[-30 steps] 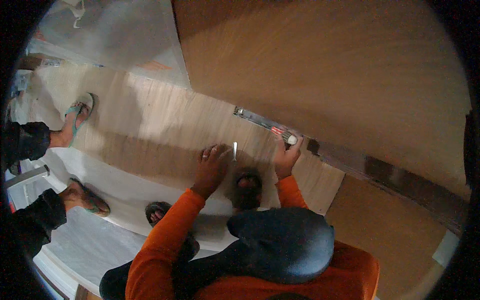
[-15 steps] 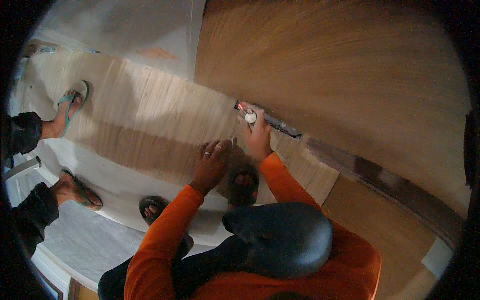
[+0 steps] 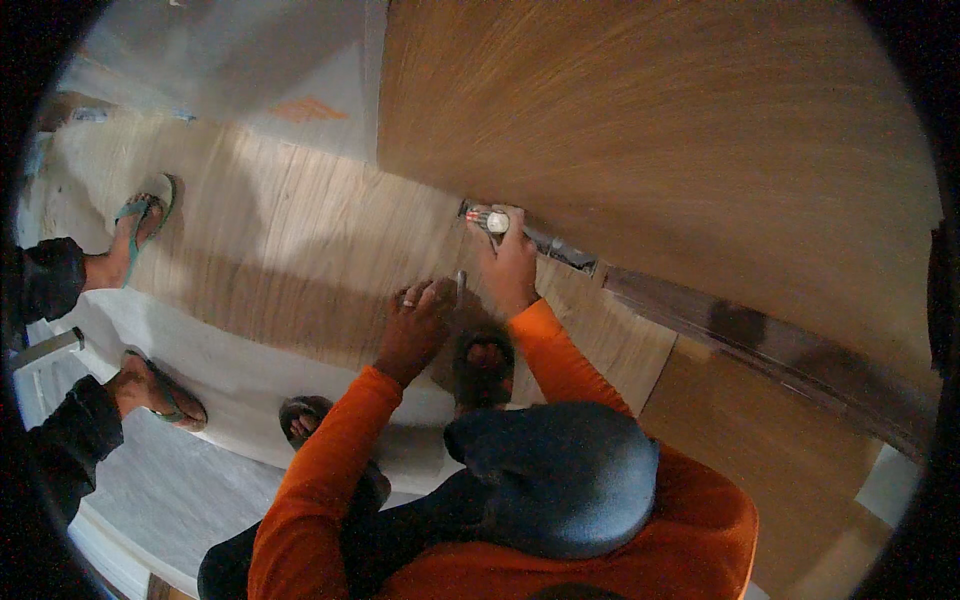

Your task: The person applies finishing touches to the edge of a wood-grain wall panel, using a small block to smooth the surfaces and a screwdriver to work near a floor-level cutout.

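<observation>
My right hand [image 3: 512, 268] grips a small red and white cylindrical tool [image 3: 487, 220], pressed against the lower edge of a large brown wooden board [image 3: 650, 130]. A dark metal strip [image 3: 560, 250] runs along that edge just right of the tool. My left hand [image 3: 415, 325], a ring on one finger, rests on a pale wood-grain sheet [image 3: 280, 240] and pinches a thin light sliver [image 3: 461, 284] that stands up beside my right wrist. Both sleeves are orange.
My sandalled feet [image 3: 485, 365] [image 3: 300, 415] stand on the sheet and on the white floor sheet [image 3: 230, 370]. Another person's feet in sandals [image 3: 140, 215] [image 3: 160, 395] are at the left. A darker board [image 3: 760, 440] lies at the lower right.
My right hand has slid the tool leftward along the board's edge. My left hand has stayed on the pale sheet with the sliver in it.
</observation>
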Motion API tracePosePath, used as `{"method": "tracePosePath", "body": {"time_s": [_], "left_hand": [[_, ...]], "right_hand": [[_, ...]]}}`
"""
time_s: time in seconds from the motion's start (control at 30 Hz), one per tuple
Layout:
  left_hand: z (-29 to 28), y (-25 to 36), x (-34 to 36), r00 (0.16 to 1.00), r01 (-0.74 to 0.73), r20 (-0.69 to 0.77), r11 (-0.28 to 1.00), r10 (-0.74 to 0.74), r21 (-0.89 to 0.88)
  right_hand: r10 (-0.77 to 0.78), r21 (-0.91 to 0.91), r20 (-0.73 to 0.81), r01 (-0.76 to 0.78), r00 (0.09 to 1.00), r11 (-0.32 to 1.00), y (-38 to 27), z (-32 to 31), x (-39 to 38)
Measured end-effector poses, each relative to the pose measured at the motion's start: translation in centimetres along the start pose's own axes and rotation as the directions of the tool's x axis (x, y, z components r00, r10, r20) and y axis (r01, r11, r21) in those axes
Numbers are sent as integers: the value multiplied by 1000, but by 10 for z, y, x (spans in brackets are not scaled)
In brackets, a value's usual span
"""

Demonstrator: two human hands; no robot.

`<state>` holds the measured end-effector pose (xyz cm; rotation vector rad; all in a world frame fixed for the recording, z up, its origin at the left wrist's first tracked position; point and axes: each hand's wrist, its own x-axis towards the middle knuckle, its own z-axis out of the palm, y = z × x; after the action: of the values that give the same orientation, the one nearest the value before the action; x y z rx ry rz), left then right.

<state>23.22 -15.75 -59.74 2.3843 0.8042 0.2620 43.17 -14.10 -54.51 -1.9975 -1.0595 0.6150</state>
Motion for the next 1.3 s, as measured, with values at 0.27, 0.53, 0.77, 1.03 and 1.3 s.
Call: {"method": "tracePosePath", "body": {"time_s": [0.27,0.53,0.77,1.03,1.3], "left_hand": [[-8,-2,-3,999,-32,1,999,32,31],[-4,-2,-2,996,-79,-43,996,81,38],[-4,-6,-4,995,-96,28,995,95,41],[3,-14,-13,995,-79,72,992,72,100],[-10,-7,-14,995,-68,71,997,64,47]], "right_hand": [[-5,54,-175,15,984,998,26,17,-13],[113,158,-316,-65,942,985,32,20,-10],[-71,104,-381,119,922,987,47,31,-4],[-126,-4,-317,132,940,991,23,21,-14],[-148,-33,-206,145,967,989,24,21,-22]]}}
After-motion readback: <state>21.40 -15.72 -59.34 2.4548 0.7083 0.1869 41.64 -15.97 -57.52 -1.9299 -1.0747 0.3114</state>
